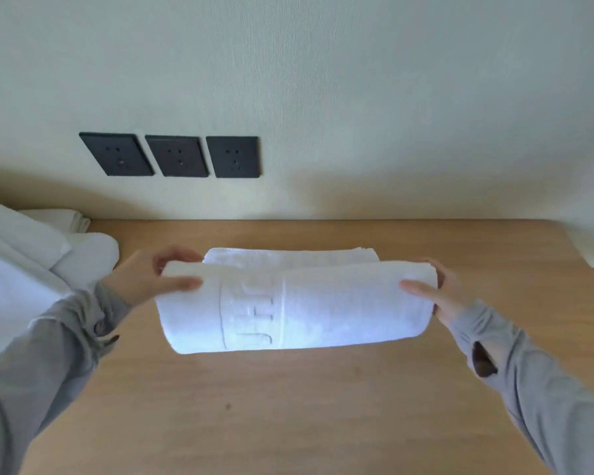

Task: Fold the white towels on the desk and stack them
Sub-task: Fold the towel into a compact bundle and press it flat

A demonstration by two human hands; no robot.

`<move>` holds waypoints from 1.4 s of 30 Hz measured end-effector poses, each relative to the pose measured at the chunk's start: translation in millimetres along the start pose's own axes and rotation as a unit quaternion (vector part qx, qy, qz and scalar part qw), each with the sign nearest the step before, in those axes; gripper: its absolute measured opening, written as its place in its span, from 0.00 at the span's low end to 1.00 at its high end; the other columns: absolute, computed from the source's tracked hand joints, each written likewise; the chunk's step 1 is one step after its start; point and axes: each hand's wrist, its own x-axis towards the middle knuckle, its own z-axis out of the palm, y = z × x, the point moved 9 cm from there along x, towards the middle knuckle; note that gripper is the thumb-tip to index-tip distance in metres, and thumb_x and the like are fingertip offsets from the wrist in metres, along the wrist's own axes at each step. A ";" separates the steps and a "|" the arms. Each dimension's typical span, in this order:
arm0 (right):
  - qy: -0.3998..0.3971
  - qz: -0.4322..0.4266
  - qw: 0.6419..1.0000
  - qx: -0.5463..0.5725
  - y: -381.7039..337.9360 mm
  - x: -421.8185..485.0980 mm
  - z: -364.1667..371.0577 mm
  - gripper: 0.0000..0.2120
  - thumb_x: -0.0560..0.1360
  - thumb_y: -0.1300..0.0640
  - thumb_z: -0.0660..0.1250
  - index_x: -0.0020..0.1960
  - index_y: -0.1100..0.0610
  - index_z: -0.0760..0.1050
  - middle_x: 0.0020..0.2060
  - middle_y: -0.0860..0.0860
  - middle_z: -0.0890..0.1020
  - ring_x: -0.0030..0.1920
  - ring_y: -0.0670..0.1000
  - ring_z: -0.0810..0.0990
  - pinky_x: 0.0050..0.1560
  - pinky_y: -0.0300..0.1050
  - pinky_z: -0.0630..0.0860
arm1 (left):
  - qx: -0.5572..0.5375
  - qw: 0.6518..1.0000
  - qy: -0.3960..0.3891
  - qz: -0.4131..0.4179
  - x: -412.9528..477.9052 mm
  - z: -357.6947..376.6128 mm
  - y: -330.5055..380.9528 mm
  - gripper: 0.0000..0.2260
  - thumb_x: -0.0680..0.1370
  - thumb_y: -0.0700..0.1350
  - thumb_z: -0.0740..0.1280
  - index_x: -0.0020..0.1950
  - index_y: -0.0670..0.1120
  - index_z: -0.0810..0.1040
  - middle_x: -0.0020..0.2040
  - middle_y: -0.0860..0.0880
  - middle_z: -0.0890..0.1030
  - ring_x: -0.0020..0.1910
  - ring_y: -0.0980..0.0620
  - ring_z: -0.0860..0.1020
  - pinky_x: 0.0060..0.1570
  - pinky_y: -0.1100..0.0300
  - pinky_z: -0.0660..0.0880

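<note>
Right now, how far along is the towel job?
Done: a folded pile lies at the back of the desk. In hand: the left hand and right hand each hold an end of a folded towel, in front of that pile. Remaining: unfolded white towels heaped at the desk's left.

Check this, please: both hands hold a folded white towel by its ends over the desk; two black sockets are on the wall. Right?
Not quite: the head view shows three black sockets on the wall, not two. The rest stands: the left hand and right hand hold the folded white towel by its ends over the desk.
</note>
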 end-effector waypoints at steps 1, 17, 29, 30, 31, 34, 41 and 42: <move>0.023 0.011 0.999 0.027 1.7 9.5 -0.2 0.19 0.58 0.57 0.76 0.48 0.53 0.77 0.45 0.52 0.82 0.47 0.55 0.81 0.44 0.51 0.78 | -0.033 0.999 0.021 -0.018 13.4 -4.2 -7.7 0.15 0.59 0.52 0.77 0.45 0.55 0.82 0.48 0.52 0.81 0.48 0.52 0.78 0.45 0.62 0.72; 0.140 0.059 0.981 -0.117 38.3 114.6 20.2 0.17 0.75 0.49 0.67 0.57 0.60 0.73 0.42 0.50 0.78 0.43 0.52 0.77 0.48 0.41 0.66 | -0.148 0.945 0.182 -0.229 94.2 15.8 -106.9 0.09 0.72 0.55 0.71 0.35 0.53 0.79 0.24 0.60 0.79 0.29 0.59 0.76 0.24 0.70 0.71; 0.139 0.093 0.964 -0.206 50.0 130.4 24.7 0.26 0.77 0.47 0.63 0.65 0.65 0.65 0.50 0.57 0.74 0.47 0.54 0.70 0.49 0.41 0.62 | -0.251 0.917 0.044 -0.306 83.8 34.1 -97.5 0.37 0.64 0.72 0.58 0.52 0.41 0.76 0.47 0.40 0.78 0.47 0.44 0.77 0.44 0.53 0.77; 0.139 0.092 0.964 -0.205 50.1 130.1 25.3 0.26 0.77 0.47 0.63 0.66 0.65 0.65 0.50 0.57 0.74 0.47 0.53 0.70 0.49 0.41 0.62 | -0.252 0.918 0.017 -0.305 78.8 35.5 -94.7 0.36 0.61 0.71 0.61 0.53 0.43 0.76 0.49 0.41 0.78 0.46 0.44 0.77 0.41 0.55 0.77; 0.139 0.092 0.965 -0.203 49.9 129.5 25.8 0.26 0.77 0.47 0.63 0.66 0.64 0.64 0.50 0.56 0.74 0.48 0.54 0.71 0.50 0.42 0.63 | -0.228 0.926 0.006 -0.300 75.0 34.8 -94.6 0.33 0.61 0.68 0.66 0.55 0.44 0.75 0.52 0.43 0.77 0.47 0.45 0.77 0.42 0.54 0.77; 0.138 0.093 0.965 -0.201 49.1 127.8 27.4 0.26 0.76 0.47 0.63 0.66 0.63 0.64 0.56 0.59 0.76 0.55 0.58 0.74 0.56 0.46 0.66 | -0.141 0.951 0.084 -0.262 66.8 28.7 -100.6 0.30 0.70 0.55 0.72 0.69 0.47 0.68 0.60 0.44 0.76 0.53 0.43 0.78 0.54 0.47 0.76; 0.147 0.109 0.953 -0.242 47.6 128.5 28.1 0.28 0.77 0.46 0.62 0.67 0.65 0.63 0.62 0.63 0.73 0.62 0.62 0.72 0.64 0.52 0.67 | 0.325 0.904 0.203 -0.190 52.0 21.3 -44.7 0.26 0.78 0.59 0.56 0.73 0.50 0.59 0.69 0.42 0.69 0.63 0.38 0.69 0.60 0.46 0.68; 0.149 0.112 0.951 -0.248 48.1 129.7 27.8 0.29 0.77 0.46 0.62 0.67 0.66 0.63 0.63 0.63 0.73 0.62 0.62 0.72 0.64 0.53 0.67 | 0.407 0.874 0.238 -0.115 50.2 32.2 -16.4 0.26 0.79 0.60 0.53 0.75 0.51 0.57 0.72 0.45 0.65 0.66 0.38 0.66 0.61 0.44 0.66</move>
